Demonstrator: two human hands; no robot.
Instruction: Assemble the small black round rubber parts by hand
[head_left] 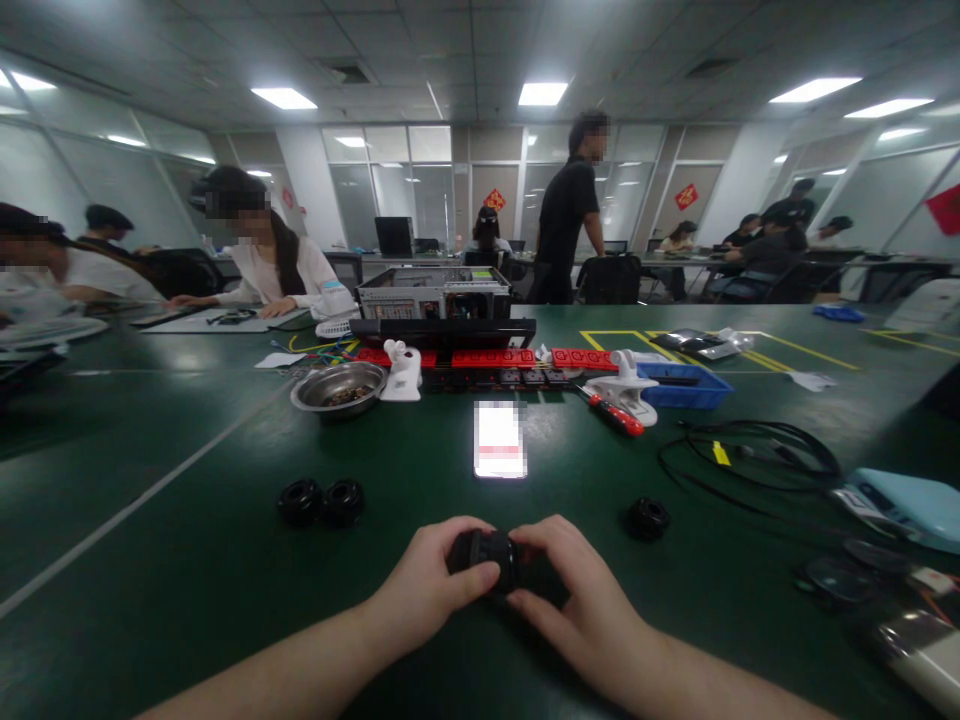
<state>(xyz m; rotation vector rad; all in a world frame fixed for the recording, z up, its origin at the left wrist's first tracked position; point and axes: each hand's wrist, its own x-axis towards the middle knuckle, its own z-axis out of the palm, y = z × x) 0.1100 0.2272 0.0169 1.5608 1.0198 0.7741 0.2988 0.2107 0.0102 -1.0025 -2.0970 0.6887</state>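
Filling most of the lower view, one green table (187, 560) is carrying everything at hand. Toward its far side one open computer case (435, 295) is standing, and one long black bar (442, 332) is lying before it. Three red strips (491, 358) are running in a line in front of the bar. One coiled black cable (780, 430) is lying at the right, near one light-blue case (907, 505).

Of containers, two are sitting in front: one blue tray (694, 398), holding something dark (too dim to name), and one metal bowl (337, 408), holding many small brass-coloured pieces. Two white stands (405, 375) are resting there, one just beside the bowl, the other beside the tray.

Two bare hands are working at the near side, in the middle. The left hand (450, 575) is gripping one black part (487, 550), thumb laid across it; the right hand (566, 580) is pinching the part's right end with thumb and fingers. One red-handled screwdriver (619, 415) is lying next to the right stand, and one phone (500, 440) is glowing beyond the hands. Three black rings (300, 502) are lying about: two side by side at left, one alone at right.
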